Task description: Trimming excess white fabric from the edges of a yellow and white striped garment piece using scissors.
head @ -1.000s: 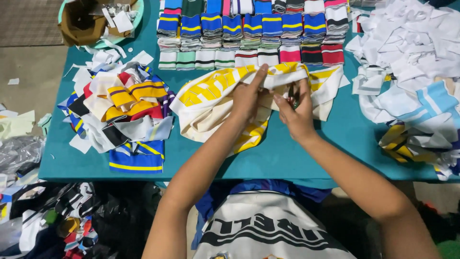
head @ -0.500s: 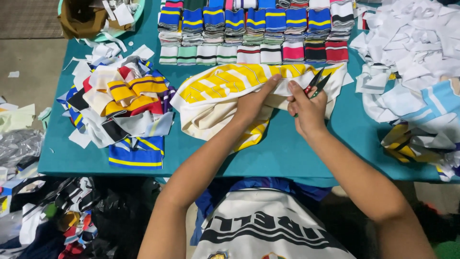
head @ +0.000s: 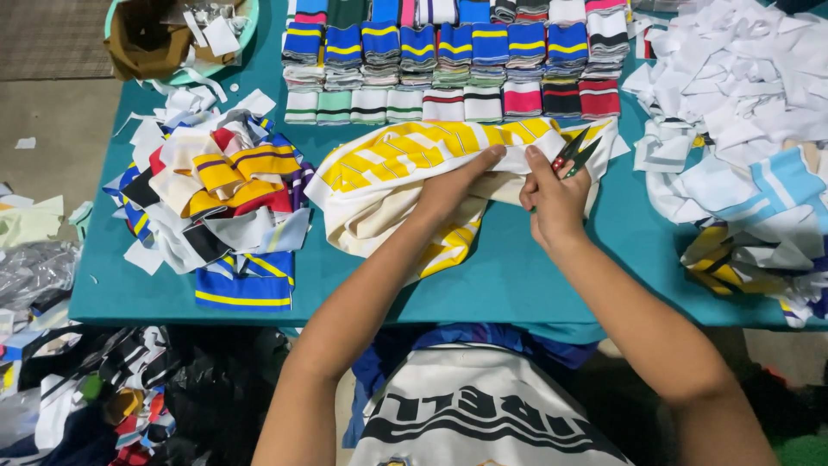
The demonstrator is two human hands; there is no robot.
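A cream cloth (head: 388,194) with yellow and white striped bands lies bunched at the middle of the teal desk (head: 517,276), and both hands work at its far edge. The left hand (head: 457,185) lies on the cloth, its fingers (head: 492,155) stretched flat and pressing the upper edge down; they are closed on nothing, only pinning the fabric. The right hand (head: 552,194) is just right of the left one, almost touching it, also at the cloth's upper edge. Its fingers (head: 536,168) are curled tight round the handles of small snips (head: 576,154), whose dark blades with red and green show above the hand and stand a little apart, pointing away from the person over the cloth's right end.

Beyond the cloth, at the far side of the desk, folded striped collars (head: 448,69) stand in neat rows: blue with yellow, white, pink, red, black. Left of the cloth is a loose heap of scraps (head: 216,190) in yellow, red, white and blue, with a blue piece edged yellow at its near side. Right of the cloth, a big pile of white offcuts (head: 742,78) spreads to the desk's edge, with pale blue striped pieces at its near end. Far left of the collars sits a pale green basin (head: 246,39) holding brown cloth and white bits. Below the desk's left edge, dark and coloured cloth lies on the floor (head: 52,147).
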